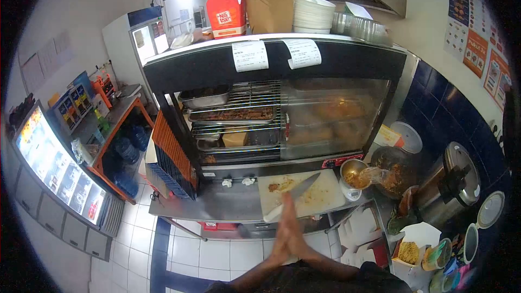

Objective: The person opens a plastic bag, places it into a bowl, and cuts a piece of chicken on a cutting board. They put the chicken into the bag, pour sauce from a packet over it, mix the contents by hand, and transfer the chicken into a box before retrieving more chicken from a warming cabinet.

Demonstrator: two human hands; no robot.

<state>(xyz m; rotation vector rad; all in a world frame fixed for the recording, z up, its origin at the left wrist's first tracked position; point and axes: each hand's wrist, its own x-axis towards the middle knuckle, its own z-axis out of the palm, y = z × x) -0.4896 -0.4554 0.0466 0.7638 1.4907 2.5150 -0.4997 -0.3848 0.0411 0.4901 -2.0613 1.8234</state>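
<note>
My left hand [280, 243] and my right hand [296, 233] are pressed palm to palm in front of my body, fingers stretched out and pointing away from me. Neither hand shows anything in it. Just beyond the fingertips lies a white cutting board [325, 195] with food scraps on it. A knife [305, 184] rests on the board, its blade pointing to the upper right; its handle end is hidden behind my fingers. Right of the board, a metal bowl [355, 173] holds chopped food.
Behind the board stands a glass-fronted warming cabinet [271, 165] with racks and trays. Folded cartons [172, 154] stand at its left. To the right are a large pot [448, 184], a pan of food [395, 171] and an open box of noodles [408, 252].
</note>
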